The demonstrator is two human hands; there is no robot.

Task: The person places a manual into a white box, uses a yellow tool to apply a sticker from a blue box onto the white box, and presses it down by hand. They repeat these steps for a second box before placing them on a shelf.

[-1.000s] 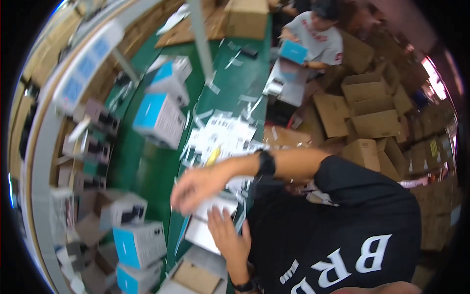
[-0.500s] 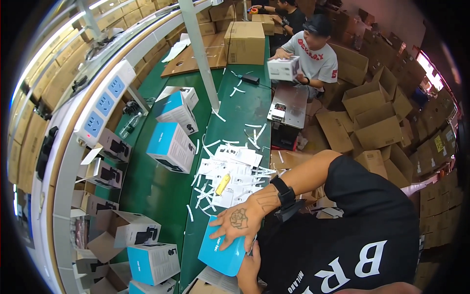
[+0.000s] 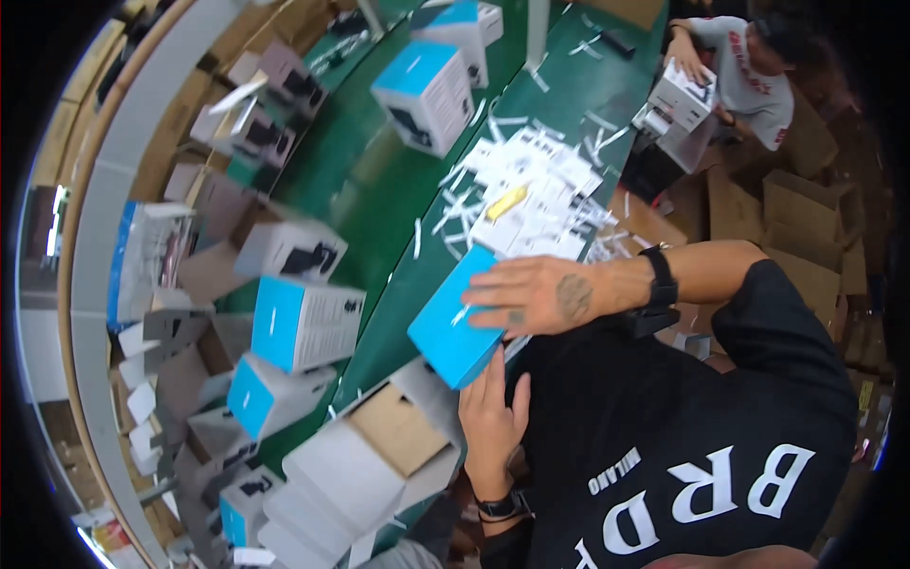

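A blue-topped carton (image 3: pixel 444 327) stands at the table's near edge, in front of me. My right hand (image 3: pixel 555 296), with a dark tattoo on its back and a black watch at the wrist, lies across the blue top with fingers stretched out flat. Against the carton's near side rests my left hand (image 3: pixel 493 417), fingers straight and thumb apart. Just left of that hand is a white carton (image 3: pixel 332 465) with raised flaps, and a brown cardboard insert (image 3: pixel 398 429) shows inside it.
Beyond my right hand lies a pile of printed white sheets (image 3: pixel 540 180) and paper strips, with a yellow object (image 3: pixel 505 203) on top. Blue-and-white cartons (image 3: pixel 308 322) line the green table (image 3: pixel 332 223). At the far right another person (image 3: pixel 749 76) handles a white carton (image 3: pixel 678 98).
The view has swung, so the table scene sits higher and to the right. My right hand still lies on the blue top, now turned more sideways; my left hand shows more fully.
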